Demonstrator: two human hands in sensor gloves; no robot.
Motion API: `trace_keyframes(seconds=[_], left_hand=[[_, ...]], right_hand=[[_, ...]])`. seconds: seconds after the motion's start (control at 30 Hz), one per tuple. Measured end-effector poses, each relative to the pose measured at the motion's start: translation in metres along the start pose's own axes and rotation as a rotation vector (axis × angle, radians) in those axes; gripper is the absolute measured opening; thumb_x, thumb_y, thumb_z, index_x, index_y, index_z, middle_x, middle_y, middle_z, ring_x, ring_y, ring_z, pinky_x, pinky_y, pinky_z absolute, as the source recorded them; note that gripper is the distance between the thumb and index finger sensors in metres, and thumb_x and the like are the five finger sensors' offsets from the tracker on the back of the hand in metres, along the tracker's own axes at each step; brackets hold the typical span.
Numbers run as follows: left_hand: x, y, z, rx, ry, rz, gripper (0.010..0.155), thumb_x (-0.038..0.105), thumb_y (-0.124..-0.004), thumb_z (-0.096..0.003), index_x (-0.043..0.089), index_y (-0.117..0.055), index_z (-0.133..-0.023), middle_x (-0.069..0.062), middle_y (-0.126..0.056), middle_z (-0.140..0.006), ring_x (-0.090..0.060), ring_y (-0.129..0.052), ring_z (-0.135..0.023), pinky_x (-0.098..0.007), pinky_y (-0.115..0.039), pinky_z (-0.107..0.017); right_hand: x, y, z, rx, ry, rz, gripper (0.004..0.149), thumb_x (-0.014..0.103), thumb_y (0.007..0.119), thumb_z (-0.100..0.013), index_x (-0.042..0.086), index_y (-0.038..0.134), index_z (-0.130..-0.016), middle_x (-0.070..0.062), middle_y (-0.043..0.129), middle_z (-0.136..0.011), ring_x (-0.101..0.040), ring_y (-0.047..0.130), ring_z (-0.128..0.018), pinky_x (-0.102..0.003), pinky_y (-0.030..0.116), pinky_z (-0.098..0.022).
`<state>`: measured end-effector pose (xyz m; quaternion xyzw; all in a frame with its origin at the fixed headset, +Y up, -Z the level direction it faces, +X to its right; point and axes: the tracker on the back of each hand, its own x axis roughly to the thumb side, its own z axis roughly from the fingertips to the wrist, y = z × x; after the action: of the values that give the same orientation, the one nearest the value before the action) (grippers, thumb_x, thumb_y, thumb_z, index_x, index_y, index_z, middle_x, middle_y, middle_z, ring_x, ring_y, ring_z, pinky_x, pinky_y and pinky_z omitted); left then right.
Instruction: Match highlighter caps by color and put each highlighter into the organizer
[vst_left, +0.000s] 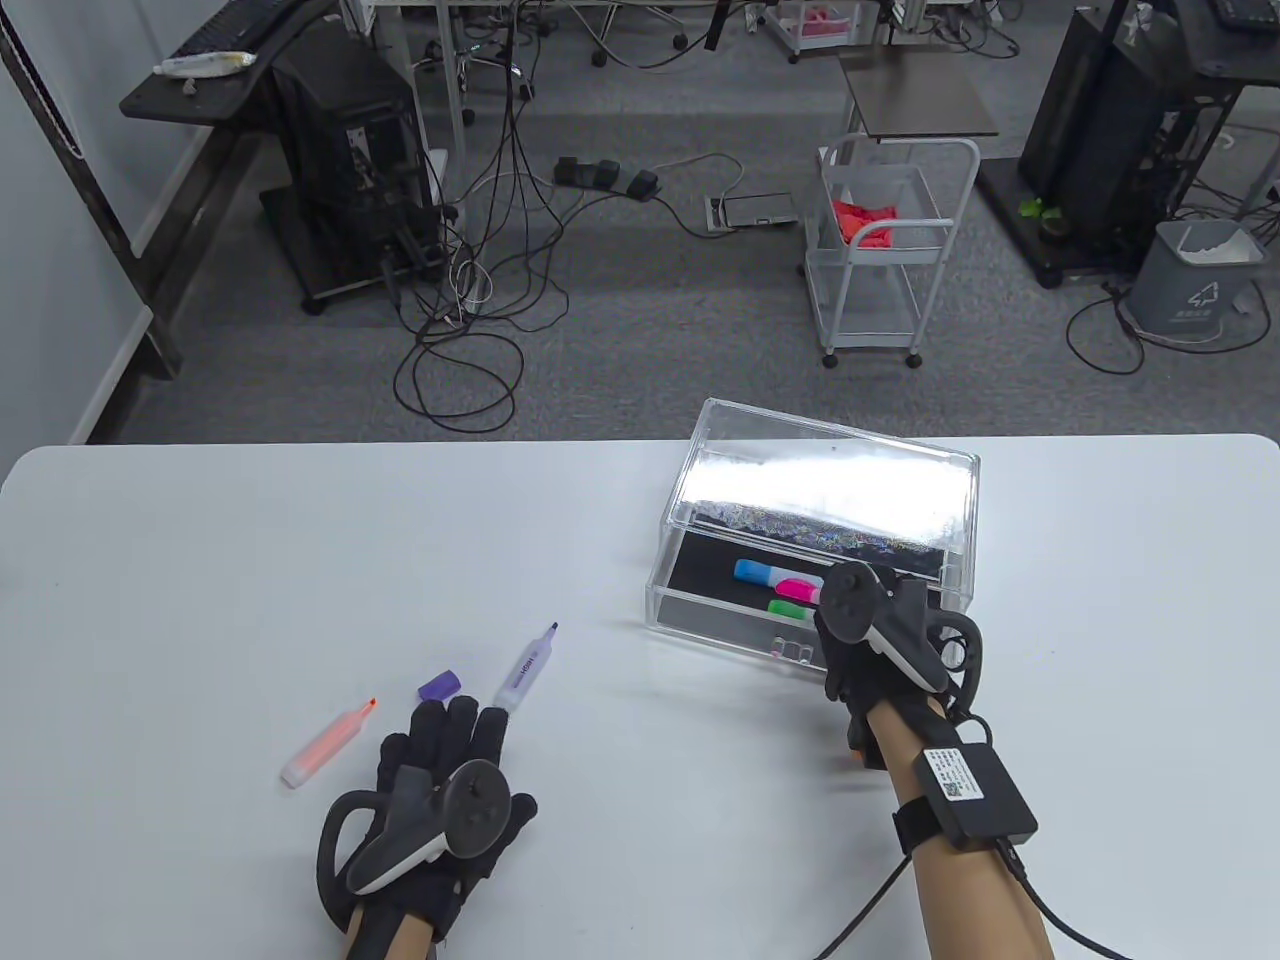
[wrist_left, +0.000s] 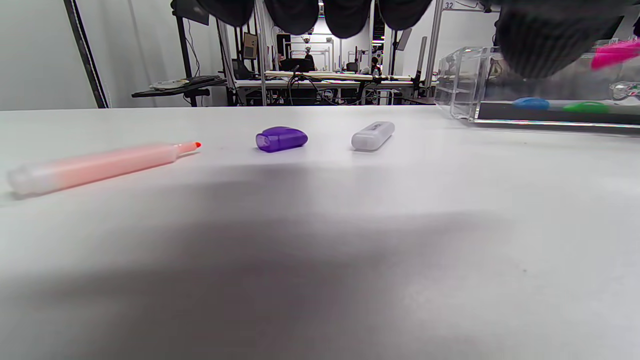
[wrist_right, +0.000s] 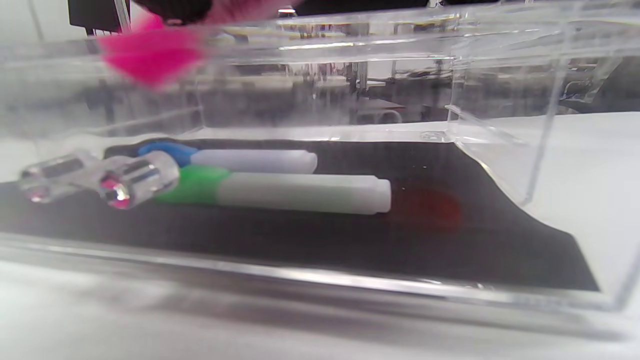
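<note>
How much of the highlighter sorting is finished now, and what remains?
Done: blue highlighter and green highlighter lie capped in the organizer drawer. In hand: right hand holds the pink highlighter above it. Left: purple highlighter, purple cap, uncapped orange highlighter.

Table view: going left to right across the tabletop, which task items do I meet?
Orange highlighter → purple cap → purple highlighter → clear organizer, where the right hand holds the pink highlighter.

Left hand (vst_left: 440, 790) flat, fingers straight, right hand (vst_left: 865, 640) curled, pinching, reaching forward
</note>
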<state>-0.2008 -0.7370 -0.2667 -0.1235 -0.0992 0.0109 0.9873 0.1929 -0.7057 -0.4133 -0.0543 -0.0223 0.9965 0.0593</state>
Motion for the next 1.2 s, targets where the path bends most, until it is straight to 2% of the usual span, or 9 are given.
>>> trace_keyframes(seconds=[0.17,0.3,0.57,0.87,1.2], left_hand=[[-0.005,-0.001,-0.001,-0.006,0.014,0.004,0.087,0.068,-0.054,-0.0597,0.023,-0.013,-0.121,-0.01,-0.011,-0.127,-0.047,-0.017,-0.121,-0.067,-0.028,-0.082],[-0.005,-0.001,-0.001,-0.006,0.018,0.004,0.087,0.069,-0.054,-0.0594,0.023,-0.013,-0.121,-0.01,-0.01,-0.127,-0.047,-0.016,-0.121,-0.067,-0.027,-0.082],[-0.009,0.0,0.001,-0.018,0.041,0.013,0.089,0.071,-0.052,-0.0592,0.024,-0.008,-0.121,-0.01,-0.003,-0.126,-0.047,-0.008,-0.119,-0.068,-0.019,-0.079],[-0.014,0.0,0.002,-0.009,0.056,0.021,0.09,0.072,-0.052,-0.0589,0.024,-0.005,-0.12,-0.01,0.004,-0.123,-0.048,-0.003,-0.117,-0.069,-0.018,-0.079],[-0.005,0.0,0.0,-0.012,0.031,0.005,0.091,0.072,-0.051,-0.059,0.025,-0.004,-0.12,-0.01,0.005,-0.123,-0.049,-0.002,-0.116,-0.069,-0.018,-0.079]], right_hand=[[0.003,-0.002,0.0,-0.014,-0.026,-0.05,0.065,0.047,0.068,-0.043,0.033,0.045,-0.102,-0.006,0.03,-0.112,-0.036,0.036,-0.101,-0.066,0.033,-0.071],[0.01,-0.003,0.007,-0.022,-0.07,-0.015,0.066,0.049,0.067,-0.043,0.034,0.043,-0.103,-0.004,0.024,-0.114,-0.037,0.027,-0.104,-0.068,0.029,-0.071],[0.032,0.007,0.036,-0.022,-0.165,-0.006,0.068,0.051,0.066,-0.043,0.035,0.04,-0.103,-0.004,0.019,-0.114,-0.038,0.021,-0.106,-0.07,0.026,-0.071],[0.047,-0.01,0.068,-0.066,-0.211,-0.002,0.068,0.051,0.066,-0.043,0.036,0.04,-0.104,-0.005,0.019,-0.114,-0.038,0.021,-0.106,-0.07,0.027,-0.07],[0.062,-0.003,0.108,-0.042,-0.22,0.006,0.068,0.052,0.066,-0.043,0.036,0.04,-0.104,-0.005,0.018,-0.114,-0.038,0.018,-0.106,-0.07,0.026,-0.07]])
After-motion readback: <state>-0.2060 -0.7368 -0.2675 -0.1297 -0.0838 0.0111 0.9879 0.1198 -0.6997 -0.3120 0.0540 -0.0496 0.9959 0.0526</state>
